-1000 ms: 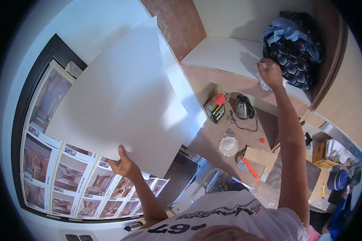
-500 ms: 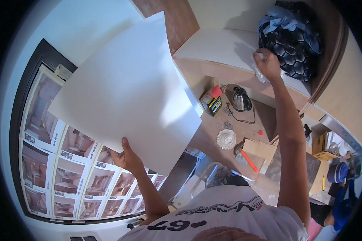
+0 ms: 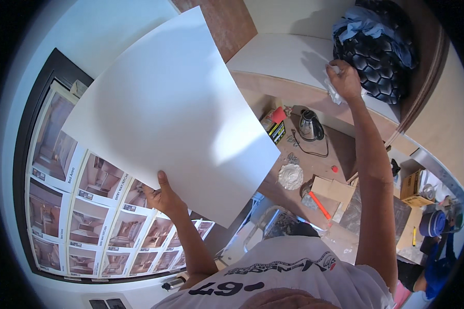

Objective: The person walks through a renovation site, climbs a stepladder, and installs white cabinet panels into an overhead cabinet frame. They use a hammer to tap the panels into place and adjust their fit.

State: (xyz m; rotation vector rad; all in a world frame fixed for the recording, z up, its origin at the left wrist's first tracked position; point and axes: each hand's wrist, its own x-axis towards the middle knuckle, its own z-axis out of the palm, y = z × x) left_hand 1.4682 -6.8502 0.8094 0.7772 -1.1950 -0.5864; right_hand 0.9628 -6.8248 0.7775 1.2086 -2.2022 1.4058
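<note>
White sheet [image 3: 165, 113] swung rightward; left hand [image 3: 169, 200] clamped on its edge, right hand [image 3: 347, 82] clutching white wad [image 3: 334, 93], black bag [image 3: 381, 72] beside that hand.

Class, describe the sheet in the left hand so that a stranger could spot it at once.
Start at the black-framed board of photo prints on the left. Overlapping its upper right in this view is the white sheet, its lower edge held by the left hand. Unlike the picture-covered prints, its visible face is blank, and it appears far larger.

Bare wood panels [image 3: 227, 26] and scattered tools [image 3: 320, 206] suggest an unfinished room.
</note>
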